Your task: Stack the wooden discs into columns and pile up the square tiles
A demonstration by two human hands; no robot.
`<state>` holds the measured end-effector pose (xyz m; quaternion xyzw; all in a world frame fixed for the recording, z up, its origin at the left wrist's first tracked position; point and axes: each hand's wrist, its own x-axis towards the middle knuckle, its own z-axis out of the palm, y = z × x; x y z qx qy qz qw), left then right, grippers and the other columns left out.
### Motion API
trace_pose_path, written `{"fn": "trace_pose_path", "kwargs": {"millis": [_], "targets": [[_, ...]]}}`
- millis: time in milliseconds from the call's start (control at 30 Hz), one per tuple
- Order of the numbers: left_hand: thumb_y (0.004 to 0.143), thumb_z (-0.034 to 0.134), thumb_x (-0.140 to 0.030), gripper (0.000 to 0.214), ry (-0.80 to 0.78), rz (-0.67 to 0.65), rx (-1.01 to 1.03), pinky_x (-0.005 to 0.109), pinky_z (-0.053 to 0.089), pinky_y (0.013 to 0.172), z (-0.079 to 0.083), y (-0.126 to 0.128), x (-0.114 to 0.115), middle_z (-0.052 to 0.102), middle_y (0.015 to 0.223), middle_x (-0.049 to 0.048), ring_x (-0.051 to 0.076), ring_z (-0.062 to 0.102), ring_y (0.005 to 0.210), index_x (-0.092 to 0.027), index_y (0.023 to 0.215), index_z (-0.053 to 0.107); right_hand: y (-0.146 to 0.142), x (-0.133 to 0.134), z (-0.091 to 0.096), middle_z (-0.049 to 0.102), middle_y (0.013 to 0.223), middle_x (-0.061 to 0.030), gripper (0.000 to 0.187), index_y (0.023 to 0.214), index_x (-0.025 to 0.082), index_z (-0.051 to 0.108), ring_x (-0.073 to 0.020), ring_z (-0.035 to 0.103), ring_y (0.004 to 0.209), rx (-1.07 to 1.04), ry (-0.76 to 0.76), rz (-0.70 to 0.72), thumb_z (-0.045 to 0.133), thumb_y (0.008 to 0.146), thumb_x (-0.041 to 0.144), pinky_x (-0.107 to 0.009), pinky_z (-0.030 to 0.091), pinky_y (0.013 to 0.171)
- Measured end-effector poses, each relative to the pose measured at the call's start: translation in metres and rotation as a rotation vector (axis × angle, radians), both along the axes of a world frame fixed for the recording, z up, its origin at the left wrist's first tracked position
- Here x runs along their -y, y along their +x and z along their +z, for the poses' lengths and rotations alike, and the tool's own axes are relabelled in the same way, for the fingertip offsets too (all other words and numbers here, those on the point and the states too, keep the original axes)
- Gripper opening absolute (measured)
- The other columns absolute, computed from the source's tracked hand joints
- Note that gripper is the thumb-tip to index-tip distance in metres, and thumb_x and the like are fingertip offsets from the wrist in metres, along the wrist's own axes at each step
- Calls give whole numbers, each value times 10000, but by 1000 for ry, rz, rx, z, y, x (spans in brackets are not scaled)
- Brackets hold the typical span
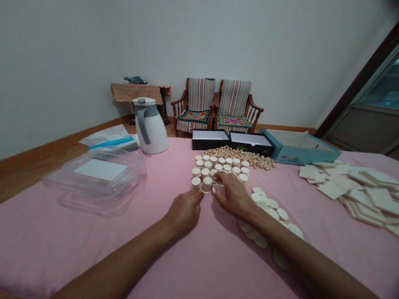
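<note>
Several short stacks of pale round discs (220,167) stand in rows on the pink cloth (93,249) ahead of me. My left hand (184,211) rests knuckles up just before the nearest stacks, fingers curled and pinched at their base. My right hand (233,195) lies over the front of the stacks, fingers bent onto them; what they pinch is hidden. Loose flat discs (268,204) lie scattered right of and under my right forearm.
A heap of small wooden beads (240,156) lies behind the stacks, before two open black boxes (232,139). Pale square tiles (358,187) are piled at right, by a teal box lid (299,154). A white jug (150,125) and clear plastic trays (96,179) sit at left.
</note>
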<state>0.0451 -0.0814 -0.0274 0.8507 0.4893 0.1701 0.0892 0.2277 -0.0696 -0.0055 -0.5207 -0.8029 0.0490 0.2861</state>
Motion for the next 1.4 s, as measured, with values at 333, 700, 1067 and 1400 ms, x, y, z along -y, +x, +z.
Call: {"fn": "trace_pose_path", "kwargs": {"millis": [333, 700, 1067, 1400], "targets": [[804, 423, -89, 229, -32, -3, 30, 283, 463, 770, -2, -1, -2, 663, 905, 53, 188, 634, 838, -198, 904, 598, -10, 1, -5, 624, 951, -101, 351, 1088, 147, 506, -241, 493, 904, 72, -57, -77, 509, 742, 212, -322, 353, 771], [794, 418, -82, 233, -27, -9, 40, 295, 463, 748, -1, -2, -1, 658, 894, 57, 189, 625, 805, -193, 894, 597, -13, -1, -11, 605, 1011, -105, 370, 1117, 150, 504, -241, 490, 942, 63, -55, -46, 509, 752, 207, -328, 356, 808], [766, 424, -58, 271, -33, -6, 44, 289, 463, 756, -1, -1, -1, 658, 914, 46, 189, 626, 832, -206, 918, 593, -13, 0, -14, 604, 1032, -99, 389, 1138, 153, 502, -232, 499, 954, 18, -77, -21, 506, 751, 193, -331, 364, 823], [746, 430, -40, 351, -49, 3, 41, 285, 465, 770, 3, 0, 1, 661, 965, 47, 193, 629, 851, -212, 1000, 600, -13, 0, -14, 603, 1028, -86, 368, 1109, 170, 508, -229, 491, 950, 18, -102, -15, 515, 742, 189, -333, 356, 813]]}}
